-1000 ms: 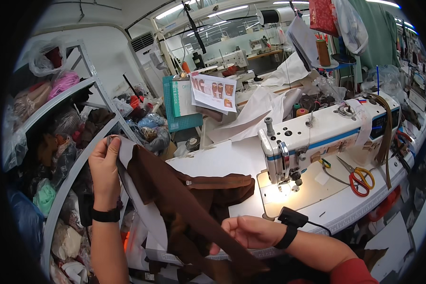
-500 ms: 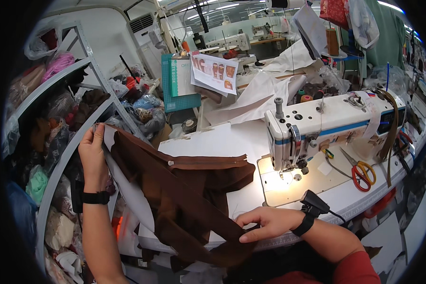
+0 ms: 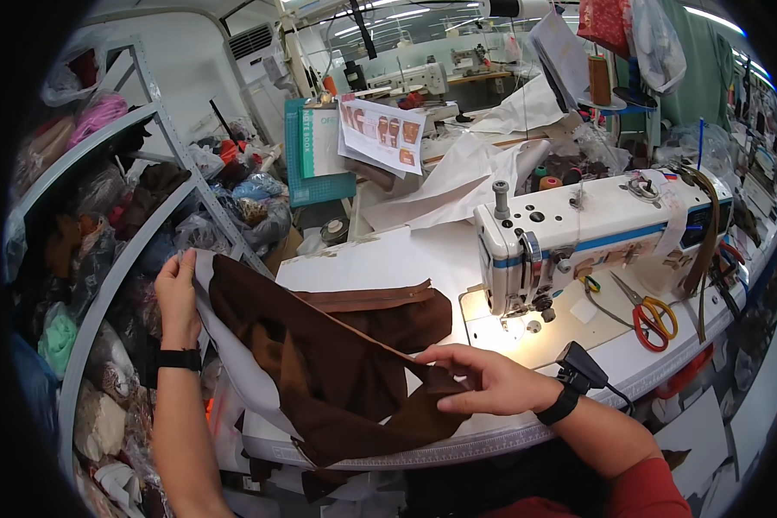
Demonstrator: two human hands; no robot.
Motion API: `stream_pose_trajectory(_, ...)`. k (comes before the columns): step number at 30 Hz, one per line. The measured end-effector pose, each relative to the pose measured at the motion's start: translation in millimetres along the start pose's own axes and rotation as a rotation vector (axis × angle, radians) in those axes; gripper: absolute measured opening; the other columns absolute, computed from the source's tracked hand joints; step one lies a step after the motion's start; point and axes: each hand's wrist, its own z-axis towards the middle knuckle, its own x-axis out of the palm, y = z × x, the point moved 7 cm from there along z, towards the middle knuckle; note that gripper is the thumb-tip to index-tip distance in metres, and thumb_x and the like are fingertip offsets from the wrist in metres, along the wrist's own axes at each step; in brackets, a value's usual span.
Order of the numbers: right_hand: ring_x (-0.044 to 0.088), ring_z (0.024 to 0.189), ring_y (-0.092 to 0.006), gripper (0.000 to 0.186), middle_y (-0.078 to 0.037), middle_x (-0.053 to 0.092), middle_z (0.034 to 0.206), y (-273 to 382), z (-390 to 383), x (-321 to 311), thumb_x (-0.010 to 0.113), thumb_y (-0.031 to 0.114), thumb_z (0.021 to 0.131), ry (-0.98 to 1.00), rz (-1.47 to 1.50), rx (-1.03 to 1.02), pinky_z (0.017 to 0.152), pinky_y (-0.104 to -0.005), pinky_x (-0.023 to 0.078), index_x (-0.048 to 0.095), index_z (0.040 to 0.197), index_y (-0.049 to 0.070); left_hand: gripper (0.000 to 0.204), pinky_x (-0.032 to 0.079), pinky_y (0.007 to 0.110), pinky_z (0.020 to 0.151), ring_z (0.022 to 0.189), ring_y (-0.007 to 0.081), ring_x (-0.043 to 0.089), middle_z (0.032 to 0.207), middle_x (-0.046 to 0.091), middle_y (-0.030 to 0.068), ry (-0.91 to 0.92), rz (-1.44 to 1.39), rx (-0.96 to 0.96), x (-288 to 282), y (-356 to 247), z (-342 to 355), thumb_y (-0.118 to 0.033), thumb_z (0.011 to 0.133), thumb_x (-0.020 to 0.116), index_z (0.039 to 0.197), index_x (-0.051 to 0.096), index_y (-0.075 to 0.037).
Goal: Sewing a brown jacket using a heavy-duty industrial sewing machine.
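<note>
Brown cloth [image 3: 345, 367] at the left end of the worktop [image 3: 354, 259], partly hanging over the front edge. The left hand [image 3: 179, 298], raised beyond the left edge, has thumb and fingers closed on the cloth's upper corner, where a pale layer [image 3: 240, 367] runs down its side. The right hand [image 3: 496, 382], near the front edge, pinches the cloth's other end between thumb and fingers; a fold slopes from hand to hand. Behind it lies a brown zip [image 3: 367, 299]. Right of the cloth stands a white sewing machine [image 3: 587, 237]; scissors [image 3: 652, 319] lie beside it, toward the front edge.
</note>
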Motion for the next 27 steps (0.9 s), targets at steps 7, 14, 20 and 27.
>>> stream_pose_trajectory(7, 0.064, 0.093, -0.0082, 0.036, -0.001, 0.074, 0.104, -35.6, 2.2, -0.6, 0.069, 0.032, 0.105, 0.074, -0.121, 0.332, 0.076, -0.0251, 0.053, 0.071, 0.129, 0.005, 0.019, 0.048, 0.025, 0.076, 0.083, 0.0063, 0.06, 0.097, 0.071, -0.0017, 0.047, 0.037, -0.078, -2.4, 25.8, -11.6, -0.021, 0.106, 0.068, 0.107, 0.072, -0.002)
stream_pose_trajectory(14, 0.061, 0.081, -0.0259, 0.022, -0.009, 0.067, 0.086, -30.9, 14.8, -19.0, 0.081, 0.023, 0.092, -0.24, -0.534, 0.1, 0.072, -0.0388, 0.05, 0.07, 0.094, 0.005, 0.019, 0.048, 0.022, 0.074, 0.078, 0.0053, 0.06, 0.092, 0.069, -0.0035, 0.138, -0.108, -0.026, -17.9, -11.3, -34.1, -0.024, 0.105, 0.07, 0.104, 0.071, -0.005)
stream_pose_trajectory(20, 0.055, 0.101, -0.0365, 0.016, -0.016, 0.063, 0.107, 10.6, 54.8, -12.5, 0.075, 0.011, 0.087, -0.509, -0.796, -0.31, 0.087, -0.0451, 0.047, 0.063, 0.092, 0.002, 0.02, 0.053, 0.025, 0.074, 0.079, 0.0098, 0.066, 0.093, 0.071, -0.0002, 0.151, -0.222, 0.028, -45.9, -36.0, -60.2, -0.027, 0.105, 0.07, 0.106, 0.067, -0.008)
stream_pose_trajectory(27, 0.039, 0.146, -0.0496, 0.021, -0.027, 0.058, 0.143, -24.4, 154.1, -24.9, 0.069, 0.022, 0.082, -0.333, -0.897, -0.251, 0.122, -0.0583, 0.03, 0.061, 0.077, 0.003, 0.026, 0.054, 0.036, 0.088, 0.092, 0.0213, 0.064, 0.094, 0.065, 0.007, 0.393, -0.341, 0.098, -30.8, -72.1, -84.0, -0.03, 0.102, 0.073, 0.105, 0.064, -0.006)
